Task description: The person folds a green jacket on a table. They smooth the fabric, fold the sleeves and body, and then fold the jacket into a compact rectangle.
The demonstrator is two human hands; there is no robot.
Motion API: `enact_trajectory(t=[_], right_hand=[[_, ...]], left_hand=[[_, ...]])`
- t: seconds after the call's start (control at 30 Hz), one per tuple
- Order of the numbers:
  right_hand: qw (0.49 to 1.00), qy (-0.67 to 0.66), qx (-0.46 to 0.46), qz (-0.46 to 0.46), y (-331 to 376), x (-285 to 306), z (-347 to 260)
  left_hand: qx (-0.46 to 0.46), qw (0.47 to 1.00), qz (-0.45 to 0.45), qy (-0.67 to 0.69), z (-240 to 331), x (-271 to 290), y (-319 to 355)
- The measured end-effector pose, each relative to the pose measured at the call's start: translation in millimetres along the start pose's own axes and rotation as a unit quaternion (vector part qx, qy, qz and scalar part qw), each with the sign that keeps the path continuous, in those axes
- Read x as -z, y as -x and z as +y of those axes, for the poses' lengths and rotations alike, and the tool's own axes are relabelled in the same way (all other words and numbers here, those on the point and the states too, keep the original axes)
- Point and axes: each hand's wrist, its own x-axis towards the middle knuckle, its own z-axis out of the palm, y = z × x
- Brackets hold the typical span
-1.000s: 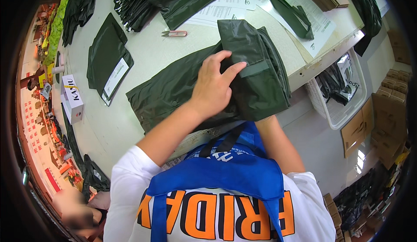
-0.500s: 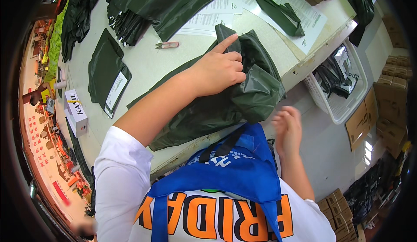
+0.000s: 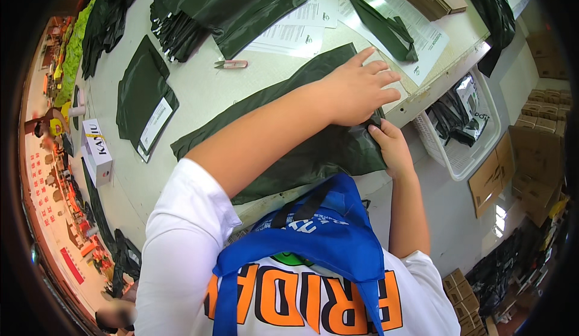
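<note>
A large sheet of glossy dark green fabric (image 3: 289,155) lies folded along the near edge of the table, its right end bunched slightly. My left hand (image 3: 359,88) rests over that right end with fingers spread, and part of the fabric is hidden beneath it. At the right edge, my right hand (image 3: 392,146) pinches the fabric between thumb and fingers. Beyond the fabric lies a small pair of thread snips (image 3: 232,64) with a pinkish handle. A folded dark green pouch (image 3: 142,88) with a white label sits to the left.
A stack of dark green pieces (image 3: 241,4) lies at the back, beside printed sheets (image 3: 295,40) and a dark green strap (image 3: 380,28). A white box (image 3: 99,152) stands far left. Right of the table are a white basket (image 3: 461,164) of packed items and cardboard boxes (image 3: 537,155).
My left hand has slid right and its fingers have spread. My right hand has come up and taken the fabric's right edge. The bunched end now lies flatter.
</note>
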Motion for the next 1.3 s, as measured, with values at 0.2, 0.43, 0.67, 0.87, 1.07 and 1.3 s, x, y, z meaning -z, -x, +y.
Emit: enact_trajectory(t=[0.2,0.43,0.67,0.87,1.07,1.3], right_hand=[[0.887,0.429,0.100,0.143,18.2,-3.3,-44.5],[0.873,0.440,0.082,0.192,-18.4,-49.9,-55.9],[0.818,0.440,0.283,0.239,-71.6,-23.5,-22.5],[0.689,0.618,0.262,0.274,-56.8,-42.8,-79.3],[0.600,0.747,0.216,0.189,-73.7,-65.2,-26.7],[0.645,0.688,0.253,0.217,-96.0,-54.6,2.8]], left_hand=[[0.288,0.944,0.145,0.067,10.9,4.4,181.3],[0.665,0.721,0.194,-0.013,78.2,-83.3,398.4],[0.725,0.670,0.158,-0.008,97.0,-140.8,395.7],[0.670,0.710,0.213,-0.044,99.5,-112.1,377.5],[0.626,0.765,0.121,-0.083,25.6,-97.0,368.7],[0.638,0.761,0.078,-0.092,7.5,-114.5,361.7]])
